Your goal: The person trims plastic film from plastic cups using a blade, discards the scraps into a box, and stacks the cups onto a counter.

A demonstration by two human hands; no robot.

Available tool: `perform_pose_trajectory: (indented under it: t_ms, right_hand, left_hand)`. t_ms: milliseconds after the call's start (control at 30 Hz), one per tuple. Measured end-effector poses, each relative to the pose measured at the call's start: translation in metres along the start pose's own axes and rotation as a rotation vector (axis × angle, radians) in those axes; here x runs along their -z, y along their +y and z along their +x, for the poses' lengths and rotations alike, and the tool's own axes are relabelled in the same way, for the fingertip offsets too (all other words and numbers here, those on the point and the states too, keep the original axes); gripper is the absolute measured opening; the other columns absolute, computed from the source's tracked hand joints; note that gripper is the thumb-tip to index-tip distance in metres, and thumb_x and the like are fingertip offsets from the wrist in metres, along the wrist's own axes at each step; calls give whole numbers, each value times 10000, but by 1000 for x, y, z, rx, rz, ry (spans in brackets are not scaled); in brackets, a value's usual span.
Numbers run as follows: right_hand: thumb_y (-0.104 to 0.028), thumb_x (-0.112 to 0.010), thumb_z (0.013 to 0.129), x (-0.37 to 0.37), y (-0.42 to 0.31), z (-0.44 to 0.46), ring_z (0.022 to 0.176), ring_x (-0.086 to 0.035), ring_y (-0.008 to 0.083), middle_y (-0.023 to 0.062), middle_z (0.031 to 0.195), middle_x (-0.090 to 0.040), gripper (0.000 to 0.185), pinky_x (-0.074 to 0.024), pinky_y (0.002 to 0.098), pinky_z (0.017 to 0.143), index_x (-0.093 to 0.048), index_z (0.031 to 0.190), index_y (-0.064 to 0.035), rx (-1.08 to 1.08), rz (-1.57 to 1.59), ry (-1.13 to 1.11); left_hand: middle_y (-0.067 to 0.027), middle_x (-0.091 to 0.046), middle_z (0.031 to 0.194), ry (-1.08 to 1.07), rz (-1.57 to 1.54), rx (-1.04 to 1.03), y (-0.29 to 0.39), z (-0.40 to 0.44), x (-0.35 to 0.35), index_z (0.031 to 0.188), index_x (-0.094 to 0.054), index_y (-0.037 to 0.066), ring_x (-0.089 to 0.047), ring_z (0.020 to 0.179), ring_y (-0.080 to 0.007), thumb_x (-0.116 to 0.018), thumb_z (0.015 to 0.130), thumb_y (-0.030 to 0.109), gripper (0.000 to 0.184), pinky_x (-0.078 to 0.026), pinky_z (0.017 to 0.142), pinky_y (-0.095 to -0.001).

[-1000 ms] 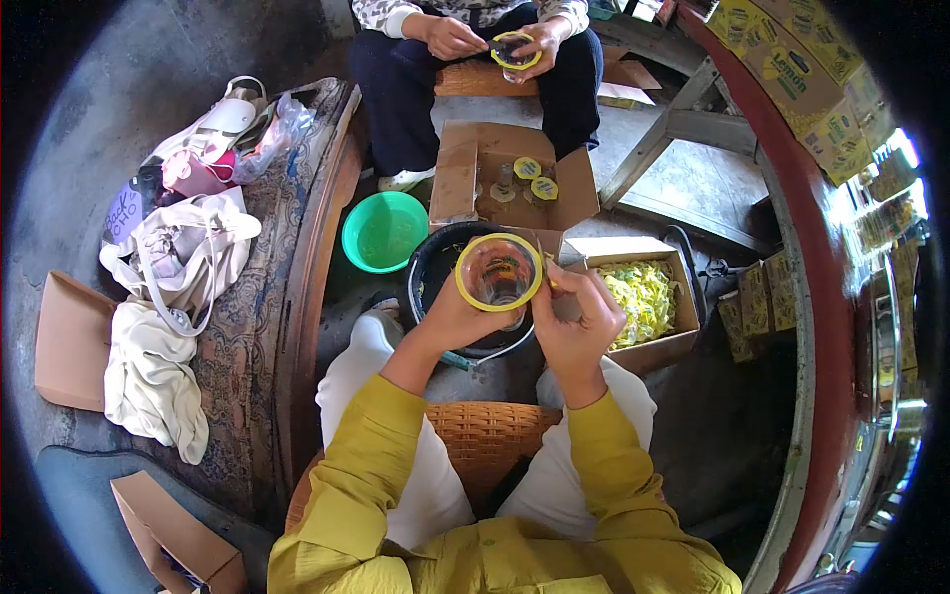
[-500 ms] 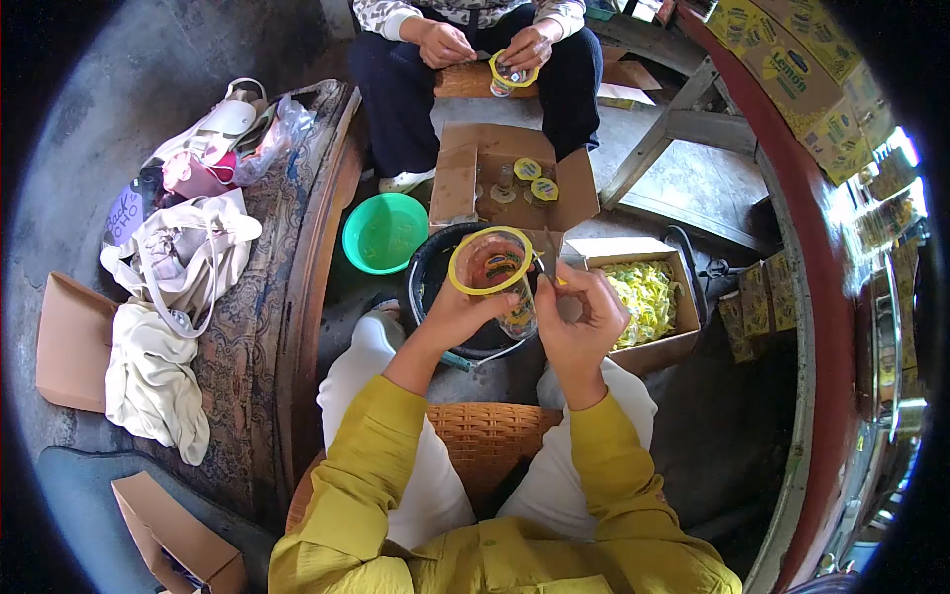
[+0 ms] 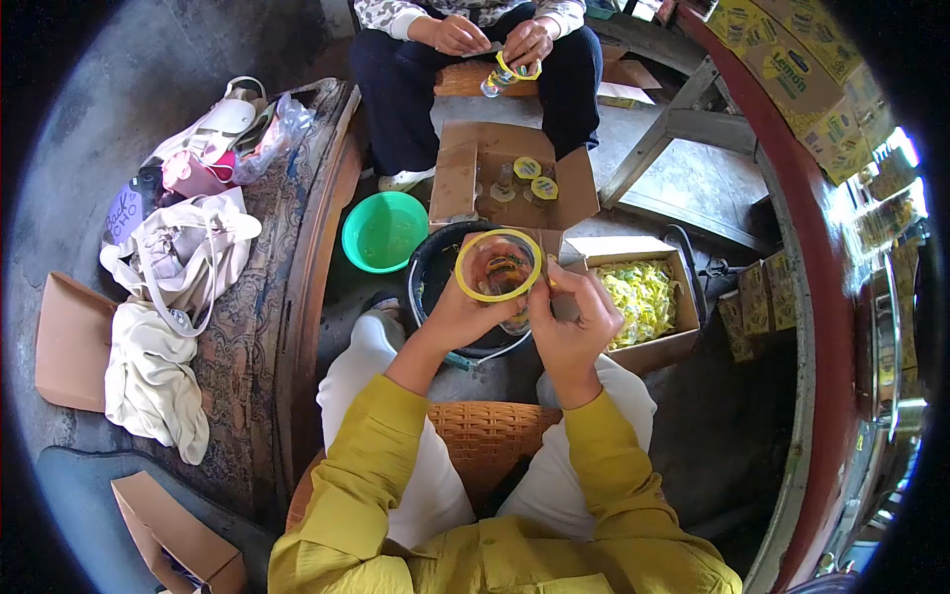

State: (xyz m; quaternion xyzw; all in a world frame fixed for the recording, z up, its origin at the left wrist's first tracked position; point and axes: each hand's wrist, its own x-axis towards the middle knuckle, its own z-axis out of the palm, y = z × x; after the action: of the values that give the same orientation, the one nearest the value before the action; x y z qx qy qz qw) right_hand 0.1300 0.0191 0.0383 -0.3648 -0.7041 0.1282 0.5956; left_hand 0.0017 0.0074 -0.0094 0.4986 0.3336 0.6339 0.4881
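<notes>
Nearest the viewer, at the bottom of the frame, olive sleeves (image 3: 371, 436) extend over white trouser legs (image 3: 432, 495) on either side of a woven seat (image 3: 490, 436). At the centre of the frame, the left hand (image 3: 458, 315) grips a clear cup (image 3: 500, 267), its fingers wrapped around the wall below the yellow rim, the open mouth tilted toward the viewer. The right hand (image 3: 579, 319) has its thumb and fingertips drawn together at the right side of the rim; whether they pinch the rim itself or some small piece cannot be told. The cup is probably light, with a thin wall that would give or crease under a hard squeeze and may be slippery if wet; the rim looks the stiffer part. The sounder hold is judged to be a loose wrap just under the rim, with fingertips steadying the edge. Beneath the cup stands a dark bucket (image 3: 424, 297); right of centre, a carton (image 3: 658, 348) holds yellow scraps (image 3: 638, 302). Beyond, a green basin (image 3: 386, 233) lies left of an open cardboard box (image 3: 454, 183) containing lidded cups (image 3: 544, 188). At the top of the frame, a co-worker's hands (image 3: 495, 38) hold another yellow-rimmed cup (image 3: 505, 74).
</notes>
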Motion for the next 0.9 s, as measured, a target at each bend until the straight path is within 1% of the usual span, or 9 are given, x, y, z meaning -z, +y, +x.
perform_pose_trajectory:
  t_ms: [67, 167, 267, 367, 467, 567, 667, 767, 900]
  right_hand:
    - [67, -659, 643, 0, 2, 1, 540, -573, 149, 96, 647, -581, 167, -438, 224, 503, -630, 798, 11, 13, -27, 17]
    - [68, -659, 641, 1, 3, 4, 542, -575, 143, 93, 641, -577, 166, -439, 225, 501, -628, 794, 12, -14, 16, -2]
    - [69, -657, 642, 2, 7, 4, 543, -575, 136, 90, 636, -576, 165, -437, 223, 497, -628, 794, 11, -11, 76, -9]
    - [65, -660, 644, 2, 8, 1, 547, -578, 135, 92, 639, -582, 165, -438, 223, 497, -628, 796, 11, -79, 78, 10]
    - [57, -661, 647, 0, 4, 1, 547, -577, 137, 93, 637, -582, 162, -438, 225, 497, -628, 797, 8, -39, 85, 19]
    - [56, -665, 644, 1, 7, 0, 554, -579, 134, 93, 633, -581, 164, -442, 225, 504, -628, 796, 7, -42, 38, 0]
    - [62, -665, 643, 1, 10, 0, 564, -582, 130, 96, 637, -583, 171, -446, 222, 514, -628, 801, 7, -41, 48, -3]
    - [67, -667, 641, 3, 7, 2, 565, -584, 128, 95, 643, -586, 181, -448, 219, 521, -629, 809, 11, -37, 88, -18]
    - [71, -662, 645, 3, 7, 4, 558, -588, 134, 91, 647, -589, 176, -449, 221, 523, -627, 806, 11, -33, 86, -25]
  left_hand:
    - [-65, -443, 1094, -4, 39, -36, -4, 0, 0, 1146, -365, 69, -448, 1064, -164, -686, 648, -5, 597, -390, 914, -307]
    - [-63, -456, 1074, -58, 59, -28, 0, 0, -3, 1143, -369, 66, -451, 1062, -163, -689, 638, -8, 603, -390, 913, -303]
    - [-59, -462, 1063, -54, 34, 1, 5, -1, -2, 1143, -369, 63, -452, 1060, -159, -696, 635, -3, 608, -391, 911, -300]
    - [-58, -461, 1065, -33, 23, -8, 4, 0, -3, 1145, -371, 65, -451, 1061, -159, -697, 634, -6, 610, -395, 909, -299]
    - [-60, -458, 1067, 26, 4, 28, 6, 2, -4, 1143, -374, 65, -451, 1061, -159, -697, 634, -12, 607, -401, 906, -297]
    - [-60, -458, 1064, -47, -6, -11, 2, 2, -1, 1141, -375, 63, -450, 1064, -157, -689, 635, -23, 601, -402, 907, -295]
    - [-56, -453, 1069, -66, 44, 7, 5, 0, -2, 1139, -375, 61, -449, 1066, -150, -678, 630, -35, 600, -402, 907, -290]
    - [-51, -445, 1079, -87, 26, 52, 10, 0, 0, 1136, -379, 65, -449, 1066, -144, -669, 623, -44, 599, -403, 904, -285]
    - [-42, -445, 1090, -138, -44, 34, 3, -2, 2, 1143, -385, 68, -448, 1073, -140, -672, 615, -36, 610, -394, 911, -293]
